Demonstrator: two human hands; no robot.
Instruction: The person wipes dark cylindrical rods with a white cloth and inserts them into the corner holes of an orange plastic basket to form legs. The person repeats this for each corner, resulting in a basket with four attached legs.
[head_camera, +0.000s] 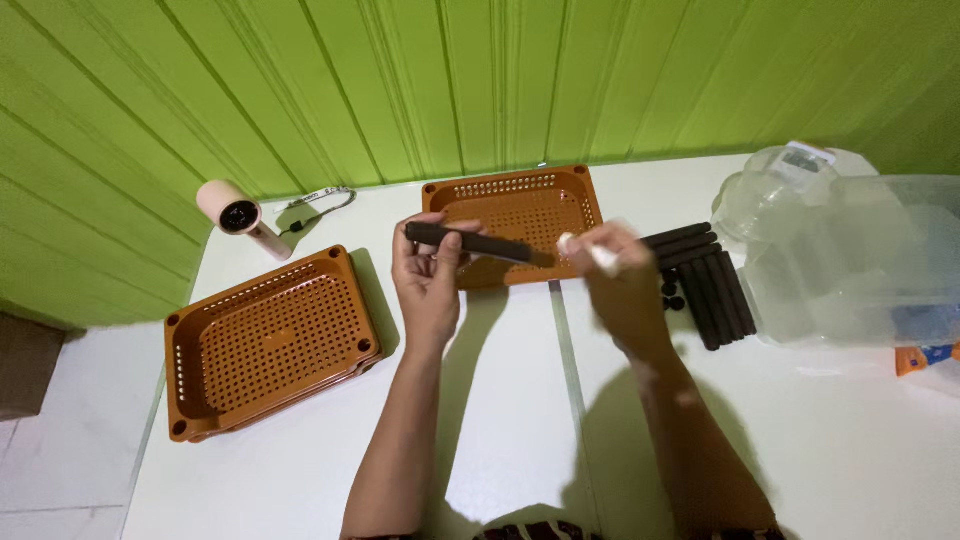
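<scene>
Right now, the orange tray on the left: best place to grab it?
Take the orange perforated tray by a long-side rim, coming from above. It lies flat and empty on the white table, mouth up, rim fully exposed; both hands are busy elsewhere.

White table, seam running front to back at centre. Left: stack of orange perforated trays. Rear centre: single orange perforated tray. Rear left: small pink hair dryer, cord beside it. Right: black sticks in row, touching. Far right: clear plastic containers.
</scene>
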